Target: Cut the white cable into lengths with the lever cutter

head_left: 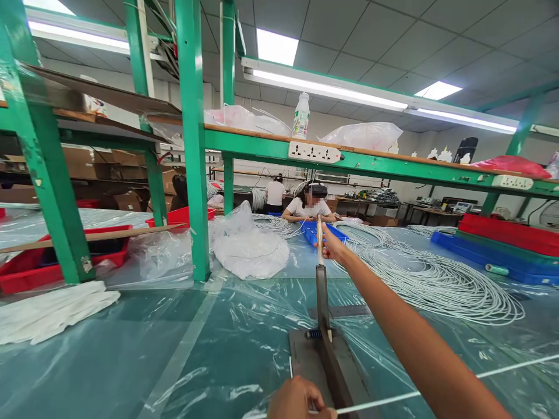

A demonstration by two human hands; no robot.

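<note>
Cutting white cord on a lever cutter at the near edge of the table.

The right hand [332, 244] is closed round the raised lever handle [320, 238]; the left hand [297, 401], apparently pinching, holds the white cord [437, 388] on the cutter base [305, 361]; keep the cord taut and square to the blade [324, 302]; fingers clear; press down steadily; cord coils [437, 279] lie at the right.

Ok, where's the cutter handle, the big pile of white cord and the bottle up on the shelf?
cutter handle [320, 235], head view, on its wooden grip.
pile of white cord [437, 279], head view, middle of the coils.
bottle [301, 116], head view, on its label.
</note>
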